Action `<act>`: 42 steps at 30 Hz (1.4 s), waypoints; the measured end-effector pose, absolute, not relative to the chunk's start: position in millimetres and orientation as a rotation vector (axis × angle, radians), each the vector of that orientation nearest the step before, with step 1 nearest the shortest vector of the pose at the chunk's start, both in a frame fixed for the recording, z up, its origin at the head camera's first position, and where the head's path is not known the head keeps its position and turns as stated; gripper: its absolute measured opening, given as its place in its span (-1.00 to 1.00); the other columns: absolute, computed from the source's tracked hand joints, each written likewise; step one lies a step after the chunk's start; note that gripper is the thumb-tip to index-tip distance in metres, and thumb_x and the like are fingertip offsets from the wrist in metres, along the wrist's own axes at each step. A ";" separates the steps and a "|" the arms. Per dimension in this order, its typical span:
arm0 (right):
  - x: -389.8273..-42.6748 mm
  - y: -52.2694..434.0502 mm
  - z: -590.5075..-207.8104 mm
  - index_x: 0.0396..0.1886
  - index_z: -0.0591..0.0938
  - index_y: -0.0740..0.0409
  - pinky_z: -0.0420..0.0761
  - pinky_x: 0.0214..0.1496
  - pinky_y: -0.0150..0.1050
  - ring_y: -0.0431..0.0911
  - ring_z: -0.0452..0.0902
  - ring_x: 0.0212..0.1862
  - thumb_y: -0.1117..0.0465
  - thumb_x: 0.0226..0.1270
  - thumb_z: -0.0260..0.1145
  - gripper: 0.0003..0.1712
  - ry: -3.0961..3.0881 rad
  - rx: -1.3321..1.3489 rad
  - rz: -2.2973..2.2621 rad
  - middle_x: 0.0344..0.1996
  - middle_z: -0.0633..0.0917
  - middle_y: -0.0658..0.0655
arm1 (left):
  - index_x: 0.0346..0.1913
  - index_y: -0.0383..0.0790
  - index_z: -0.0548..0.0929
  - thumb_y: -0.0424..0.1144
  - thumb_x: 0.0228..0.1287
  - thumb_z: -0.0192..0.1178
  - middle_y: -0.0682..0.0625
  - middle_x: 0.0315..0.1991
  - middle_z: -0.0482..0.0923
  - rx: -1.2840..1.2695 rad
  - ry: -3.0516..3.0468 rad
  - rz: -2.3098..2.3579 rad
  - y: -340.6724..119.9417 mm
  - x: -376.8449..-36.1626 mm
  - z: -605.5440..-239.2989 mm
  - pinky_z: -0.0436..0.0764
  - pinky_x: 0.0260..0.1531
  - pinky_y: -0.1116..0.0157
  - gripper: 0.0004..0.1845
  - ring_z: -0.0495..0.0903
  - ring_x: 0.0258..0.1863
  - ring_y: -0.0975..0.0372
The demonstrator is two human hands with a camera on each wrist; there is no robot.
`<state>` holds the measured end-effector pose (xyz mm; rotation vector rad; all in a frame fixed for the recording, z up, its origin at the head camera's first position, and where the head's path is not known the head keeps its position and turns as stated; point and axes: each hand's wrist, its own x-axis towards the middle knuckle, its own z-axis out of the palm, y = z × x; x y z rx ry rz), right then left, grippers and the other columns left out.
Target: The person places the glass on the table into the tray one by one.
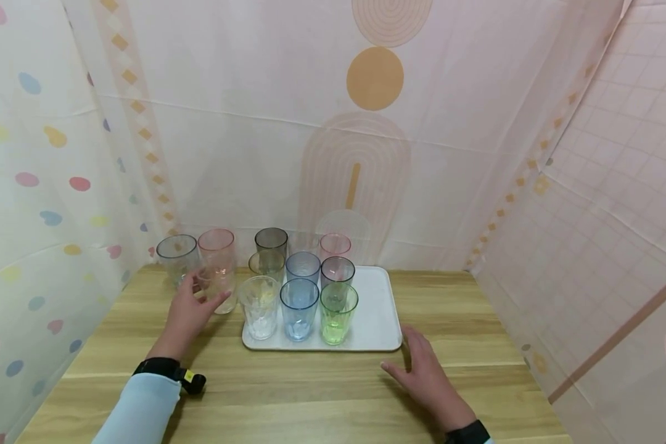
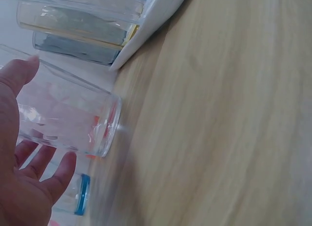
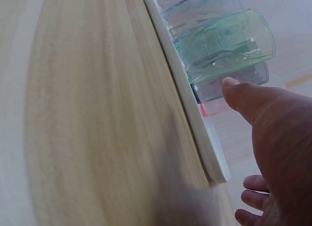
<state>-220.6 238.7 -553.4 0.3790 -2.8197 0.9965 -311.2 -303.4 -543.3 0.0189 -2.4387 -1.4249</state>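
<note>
Left hand (image 1: 191, 311) spread open around a clear ribbed plastic tumbler (image 1: 217, 290) on the wooden table (image 1: 311, 394), just left of the white rectangular tray (image 1: 380, 308) — reach stage, grip not closed. Right hand (image 1: 427, 376) flat, relaxed, holding nothing, near the tray's corner. Next likely needs fingers closing, then a lift.

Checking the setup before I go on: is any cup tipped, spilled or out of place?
None tipped or spilled. Three cups stand off the tray at its left; the left hand is at the clear one.
</note>
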 end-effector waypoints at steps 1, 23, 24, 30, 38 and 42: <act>-220.8 238.9 -553.3 0.71 0.29 0.28 0.32 0.64 0.34 0.32 0.27 0.63 -0.15 0.45 0.60 0.10 -2.829 0.371 1.006 0.60 0.41 0.35 | 0.69 -0.34 0.18 0.09 0.48 0.50 -0.43 0.45 0.36 0.024 -2.443 -1.418 -304.9 -310.1 -543.6 0.53 0.39 -0.35 0.02 0.37 0.49 -0.35; -222.2 238.9 -547.4 0.75 0.23 0.25 0.25 0.68 0.33 0.28 0.18 0.69 -0.17 0.45 0.59 0.14 -2.826 0.383 1.217 0.65 0.34 0.33 | 0.48 -0.29 0.34 -0.09 0.31 0.66 -0.29 0.33 0.58 -0.284 -2.667 -1.317 -298.1 -218.7 -507.7 0.79 0.14 0.01 -0.12 0.61 0.29 -0.16; -221.5 238.3 -546.7 0.75 0.22 0.25 0.25 0.68 0.33 0.29 0.17 0.69 -0.17 0.45 0.59 0.15 -2.829 0.380 1.221 0.65 0.33 0.34 | 0.47 -0.29 0.35 -0.11 0.29 0.67 -0.28 0.33 0.57 -0.293 -2.666 -1.336 -295.6 -215.0 -505.7 0.79 0.13 0.00 -0.13 0.61 0.29 -0.14; -216.7 233.1 -539.0 0.74 0.23 0.27 0.27 0.66 0.35 0.31 0.19 0.68 -0.13 0.44 0.61 0.14 -2.824 0.377 1.225 0.64 0.34 0.37 | 0.39 -0.24 0.42 -0.18 0.20 0.72 -0.25 0.27 0.59 -0.374 -2.665 -1.375 -278.4 -196.1 -494.3 0.80 0.07 -0.01 -0.17 0.62 0.20 -0.02; -212.2 220.6 -531.0 0.71 0.29 0.26 0.27 0.66 0.33 0.31 0.22 0.66 -0.12 0.40 0.65 0.12 -2.759 0.480 1.282 0.62 0.36 0.37 | 0.35 -0.22 0.46 -0.15 0.11 0.76 -0.19 0.25 0.59 -0.520 -2.650 -1.486 -243.5 -186.5 -487.5 0.81 0.09 0.08 -0.15 0.64 0.21 -0.09; -210.4 214.5 -529.0 0.71 0.30 0.25 0.27 0.67 0.31 0.28 0.22 0.67 -0.12 0.37 0.67 0.13 -2.757 0.498 1.321 0.63 0.37 0.34 | 0.35 -0.20 0.49 -0.12 0.11 0.77 -0.16 0.26 0.60 -0.571 -2.667 -1.544 -222.4 -185.7 -487.1 0.80 0.11 0.12 -0.17 0.63 0.24 -0.06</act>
